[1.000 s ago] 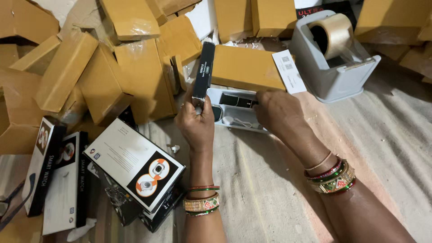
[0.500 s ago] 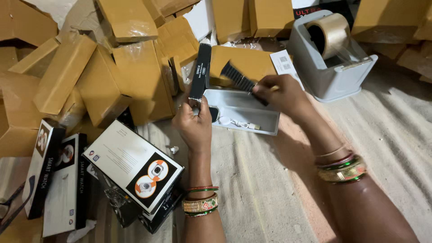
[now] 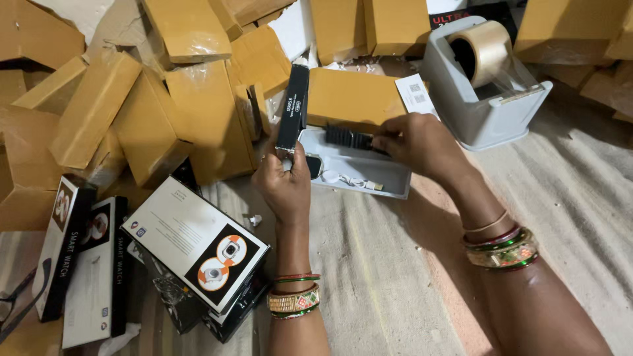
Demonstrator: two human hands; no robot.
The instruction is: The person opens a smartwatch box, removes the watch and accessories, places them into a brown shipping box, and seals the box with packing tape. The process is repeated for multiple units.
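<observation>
On the cloth-covered floor in front of us, our left hand (image 3: pixel 288 188) is wrapped around the near end of a white tray (image 3: pixel 356 165), the inner insert of a smartwatch box, and the same grip seems to be propping up the black box lid (image 3: pixel 293 109), which stands on edge along the tray's left side. Our right hand (image 3: pixel 419 142) has its fingertips pinched on a black ribbed watch strap (image 3: pixel 348 138), which lies in the far slot of the tray.

So progress-wise, we'd say the box is open and the contents are mostly seated: the black watch face (image 3: pixel 314 166) sits in its pocket near our left thumb, and a white charging cable (image 3: pixel 349 180) lies in the middle channel. The strap looks like the last piece going in, and it's not fully pushed down flat as far as we can tell. Still to do: get the lid back on.

Further out, a stack of printed smartwatch boxes (image 3: pixel 198 244) sits just left of our left wrist, with two more flat boxes (image 3: pixel 82 257) beyond it. Plain brown cartons (image 3: pixel 198 112) are heaped all around the far side, and a grey tape dispenser (image 3: pixel 484 82) with a roll of tan tape stands off to the right.
</observation>
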